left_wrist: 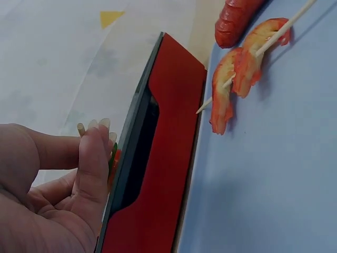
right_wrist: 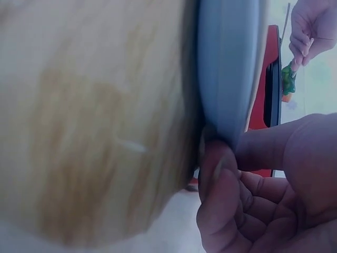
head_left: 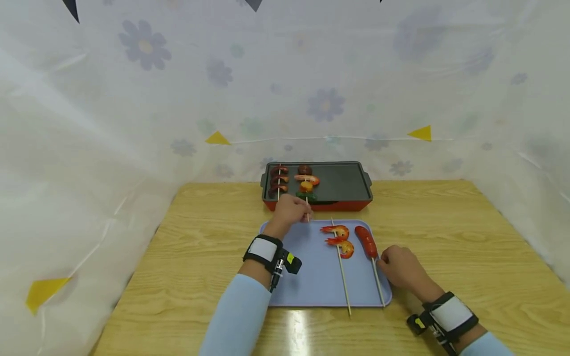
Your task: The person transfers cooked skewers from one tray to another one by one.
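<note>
On the desk (head_left: 445, 232), left hand (head_left: 289, 211) pinches the stick end of a mixed skewer (head_left: 307, 187) lying on the red grill pan (head_left: 343, 183) (beside a dark skewer (head_left: 278, 181)). Right hand (head_left: 403, 272) has fingers (right_wrist: 218, 179) curled on the blue tray (head_left: 311, 277) edge; the tray holds a shrimp skewer (head_left: 339, 241) and a sausage skewer (head_left: 367, 242).

A light wooden table (head_left: 200, 247) with visible grain stands against flower-printed sheeting. Directly on it, near the far edge, sits a red-bodied grill pan (head_left: 317, 190) with a black cooking surface. Just in front of the pan, almost touching it, a pale blue tray (head_left: 311, 277) lies flat at the table's middle, its near edge close to the front.
</note>
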Demonstrator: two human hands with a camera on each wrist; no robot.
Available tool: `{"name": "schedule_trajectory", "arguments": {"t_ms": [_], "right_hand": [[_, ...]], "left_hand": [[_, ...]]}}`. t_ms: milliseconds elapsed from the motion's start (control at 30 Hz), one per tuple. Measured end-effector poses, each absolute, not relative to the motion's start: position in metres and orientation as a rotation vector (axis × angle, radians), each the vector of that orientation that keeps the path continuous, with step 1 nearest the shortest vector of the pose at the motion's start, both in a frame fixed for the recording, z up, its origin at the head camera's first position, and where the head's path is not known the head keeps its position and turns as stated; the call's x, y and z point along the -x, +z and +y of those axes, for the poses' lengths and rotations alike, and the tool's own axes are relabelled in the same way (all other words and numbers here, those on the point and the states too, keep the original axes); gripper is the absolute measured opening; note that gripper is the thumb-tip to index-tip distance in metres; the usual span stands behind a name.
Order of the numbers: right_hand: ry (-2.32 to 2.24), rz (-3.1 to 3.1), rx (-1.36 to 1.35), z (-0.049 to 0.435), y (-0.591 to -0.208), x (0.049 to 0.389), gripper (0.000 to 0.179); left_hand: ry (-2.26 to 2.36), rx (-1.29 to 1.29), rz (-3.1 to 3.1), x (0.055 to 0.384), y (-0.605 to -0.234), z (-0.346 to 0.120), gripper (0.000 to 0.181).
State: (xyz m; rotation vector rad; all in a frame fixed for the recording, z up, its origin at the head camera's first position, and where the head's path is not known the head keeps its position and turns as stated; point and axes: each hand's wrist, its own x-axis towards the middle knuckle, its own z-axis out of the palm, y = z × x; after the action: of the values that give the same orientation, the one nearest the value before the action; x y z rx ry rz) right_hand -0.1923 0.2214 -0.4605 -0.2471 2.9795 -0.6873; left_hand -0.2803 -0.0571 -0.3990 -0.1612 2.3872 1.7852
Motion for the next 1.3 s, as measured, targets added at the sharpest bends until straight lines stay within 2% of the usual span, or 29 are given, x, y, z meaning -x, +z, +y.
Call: {"name": "schedule_trajectory", "arguments": {"t_ms": [367, 733, 1000, 1300], "right_hand": [[-0.684, 2.969, 0.237, 0.221, -0.46, 0.192, 0.026], [-0.674, 2.946, 0.254, 0.217, -0.459, 0.188, 0.03], [-0.694, 2.891, 0.262, 0.219, -0.459, 0.19, 0.03], [-0.697, 2.878, 0.229, 0.221, -0.46, 0.19, 0.029]], "left_hand": [[1.872, 0.071, 2.285, 0.263, -0.381, -0.058, 0.03], [1.833, -0.002, 2.378, 0.206, -0.369, -0.074, 0.025], [1.889, 0.005, 2.307, 0.166, -0.378, -0.082, 0.023], [1.911, -0.061, 2.225, 0.136, -0.39, -0.081, 0.024]]}}
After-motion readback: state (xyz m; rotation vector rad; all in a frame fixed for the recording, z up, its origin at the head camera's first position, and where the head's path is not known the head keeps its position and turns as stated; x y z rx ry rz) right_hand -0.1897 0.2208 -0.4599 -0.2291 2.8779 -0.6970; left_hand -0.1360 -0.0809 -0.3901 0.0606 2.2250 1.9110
